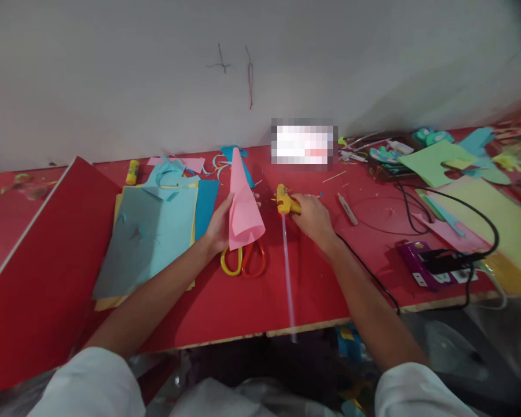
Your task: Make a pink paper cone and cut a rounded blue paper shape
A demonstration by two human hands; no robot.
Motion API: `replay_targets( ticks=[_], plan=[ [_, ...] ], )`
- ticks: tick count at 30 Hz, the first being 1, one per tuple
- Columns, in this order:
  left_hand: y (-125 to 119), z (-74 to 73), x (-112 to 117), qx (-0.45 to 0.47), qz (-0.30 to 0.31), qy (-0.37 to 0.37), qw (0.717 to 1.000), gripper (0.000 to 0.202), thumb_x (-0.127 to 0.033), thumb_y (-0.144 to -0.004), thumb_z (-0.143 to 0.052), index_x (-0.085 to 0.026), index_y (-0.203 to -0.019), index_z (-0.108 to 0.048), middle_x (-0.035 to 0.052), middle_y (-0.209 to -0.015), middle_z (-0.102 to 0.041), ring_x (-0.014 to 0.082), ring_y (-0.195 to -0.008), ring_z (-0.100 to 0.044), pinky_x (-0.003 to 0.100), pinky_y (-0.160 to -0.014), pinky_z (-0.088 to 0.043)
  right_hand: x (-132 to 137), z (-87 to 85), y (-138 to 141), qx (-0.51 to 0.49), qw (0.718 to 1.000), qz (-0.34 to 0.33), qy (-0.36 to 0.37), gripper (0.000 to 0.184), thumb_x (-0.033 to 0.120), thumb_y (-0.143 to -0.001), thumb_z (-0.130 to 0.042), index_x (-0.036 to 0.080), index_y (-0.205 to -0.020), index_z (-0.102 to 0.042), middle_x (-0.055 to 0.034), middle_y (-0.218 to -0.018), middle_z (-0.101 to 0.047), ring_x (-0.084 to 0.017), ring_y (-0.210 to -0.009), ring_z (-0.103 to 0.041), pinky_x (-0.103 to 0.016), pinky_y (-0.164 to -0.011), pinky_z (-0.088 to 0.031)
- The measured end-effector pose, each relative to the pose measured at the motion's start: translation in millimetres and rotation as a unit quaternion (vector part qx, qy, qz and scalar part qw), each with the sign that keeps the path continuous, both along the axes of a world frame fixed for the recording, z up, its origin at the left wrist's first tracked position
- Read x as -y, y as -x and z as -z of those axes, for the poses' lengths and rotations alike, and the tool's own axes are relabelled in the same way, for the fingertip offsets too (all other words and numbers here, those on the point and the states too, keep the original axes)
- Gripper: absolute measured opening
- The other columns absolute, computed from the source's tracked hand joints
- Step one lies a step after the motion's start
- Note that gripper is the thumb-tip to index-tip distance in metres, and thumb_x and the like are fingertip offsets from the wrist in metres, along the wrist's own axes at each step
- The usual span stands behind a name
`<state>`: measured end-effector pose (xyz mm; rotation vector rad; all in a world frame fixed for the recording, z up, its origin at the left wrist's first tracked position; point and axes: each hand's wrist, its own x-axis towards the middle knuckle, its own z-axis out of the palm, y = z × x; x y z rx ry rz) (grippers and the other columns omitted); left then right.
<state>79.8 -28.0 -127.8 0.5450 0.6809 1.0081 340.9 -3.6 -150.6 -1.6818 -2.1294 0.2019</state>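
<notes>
A pink paper cone (245, 205), its point toward the wall and its wide end toward me, is gripped in my left hand (219, 225). The fingers of that hand wrap around its left side and partly behind it. To the right, my right hand (315, 219) is closed on the handle of a yellow hot glue gun (282, 200). A long clear glue stick (288, 272) sticks out of the gun's back and reaches past the table edge. Scissors (231, 262) with one yellow and one red handle lie below the cone, their blades hidden.
Blue and yellow paper sheets (151, 243) lie at left beside a red upright board (47, 260). A yellow glue tube (132, 172) stands behind them. A cutter (347, 209) lies right of my right hand. A purple power strip (421, 263) with black cables and more paper (499, 226) occupy the right.
</notes>
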Motion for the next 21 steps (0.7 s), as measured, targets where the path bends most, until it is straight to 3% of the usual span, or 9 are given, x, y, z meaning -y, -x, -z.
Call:
replay_targets(
  ticks=[3,6,9,11,13,15,17,19,21],
  plan=[
    [-2,-1.4,2,-0.004,-0.013,-0.013,1.0,0.052,-0.055,-0.1,-0.061,-0.014,-0.129,-0.073,0.0145,-0.128,-0.078,0.0304,-0.121,-0.074,0.038,-0.101,-0.061,0,0.6,-5,0.004,1.0,-0.013,-0.02,0.048,0.018,-0.091,-0.058,0.017,-0.138,-0.066,-0.0174,-0.118,-0.074,-0.035,-0.111,-0.063,-0.048,-0.098,-0.048],
    [-6,-2.3,3,0.009,-0.056,-0.038,0.998,0.045,-0.046,-0.094,-0.072,-0.017,-0.129,-0.071,0.0128,-0.128,-0.077,0.0311,-0.129,-0.07,0.042,-0.111,-0.055,3,-7.8,-7,-0.017,0.998,0.019,-0.058,0.054,0.019,-0.092,-0.057,0.019,-0.146,-0.061,-0.0198,-0.127,-0.07,-0.037,-0.119,-0.06,-0.052,-0.101,-0.047],
    [-9,-0.5,2,0.019,-0.1,-0.071,0.992,0.044,-0.036,-0.088,-0.08,-0.021,-0.128,-0.069,0.0093,-0.129,-0.077,0.0289,-0.128,-0.07,0.043,-0.113,-0.054,7,-17.2,-1,-0.138,0.986,0.038,-0.087,0.032,0.037,-0.102,-0.054,0.019,-0.119,-0.074,-0.0192,-0.119,-0.073,-0.034,-0.11,-0.064,-0.049,-0.095,-0.05],
    [-9,1.4,0,0.019,-0.113,-0.093,0.989,0.047,-0.035,-0.085,-0.083,-0.023,-0.129,-0.068,0.0073,-0.129,-0.076,0.0275,-0.126,-0.07,0.042,-0.111,-0.055,9,-19.4,7,-0.281,0.959,0.011,-0.025,0.05,0.057,-0.106,-0.047,0.02,-0.086,-0.073,-0.0129,-0.086,-0.073,-0.026,-0.081,-0.067,-0.041,-0.077,-0.053],
    [-9,2.9,-1,0.014,-0.123,-0.108,0.986,0.049,-0.035,-0.084,-0.085,-0.025,-0.129,-0.068,0.0062,-0.129,-0.076,0.0264,-0.123,-0.071,0.041,-0.106,-0.057,13,-17.6,18,-0.41,0.907,-0.034,0.087,0.069,0.073,-0.105,-0.036,0.022,-0.069,-0.066,-0.0072,-0.063,-0.065,-0.02,-0.058,-0.059,-0.034,-0.057,-0.047],
    [-8,3.7,-2,0.001,-0.126,-0.111,0.986,0.047,-0.033,-0.083,-0.086,-0.026,-0.126,-0.068,0.0061,-0.129,-0.075,0.0254,-0.117,-0.072,0.039,-0.099,-0.06,18,-13.7,29,-0.48,0.858,-0.073,0.168,0.07,0.079,-0.101,-0.04,0.023,-0.067,-0.065,-0.0055,-0.058,-0.061,-0.017,-0.049,-0.052,-0.03,-0.045,-0.038],
    [-9,4.7,-1,-0.011,-0.123,-0.111,0.986,0.043,-0.029,-0.081,-0.087,-0.026,-0.12,-0.069,0.0053,-0.127,-0.076,0.0228,-0.107,-0.073,0.036,-0.091,-0.061,24,-10.0,39,-0.523,0.825,-0.071,0.2,0.063,0.08,-0.095,-0.053,0.024,-0.07,-0.066,-0.004,-0.058,-0.059,-0.015,-0.047,-0.047,-0.029,-0.041,-0.032],
    [-11,6.6,-2,-0.013,-0.126,-0.116,0.985,0.04,-0.023,-0.077,-0.09,-0.025,-0.113,-0.07,0.0027,-0.117,-0.078,0.0185,-0.098,-0.073,0.032,-0.088,-0.06,27,-7.8,46,-0.551,0.807,-0.047,0.206,0.055,0.076,-0.088,-0.067,0.023,-0.075,-0.069,-0.0033,-0.062,-0.062,-0.015,-0.049,-0.048,-0.028,-0.04,-0.035],
    [-10,9.3,-4,-0.008,-0.132,-0.117,0.984,0.037,-0.022,-0.076,-0.092,-0.023,-0.106,-0.07,0.0002,-0.104,-0.078,0.0151,-0.092,-0.073,0.028,-0.089,-0.059,26,-7.2,47,-0.565,0.803,-0.028,0.185,0.048,0.07,-0.084,-0.076,0.023,-0.087,-0.074,-0.0046,-0.072,-0.068,-0.018,-0.058,-0.059,-0.03,-0.047,-0.046]
  ],
)
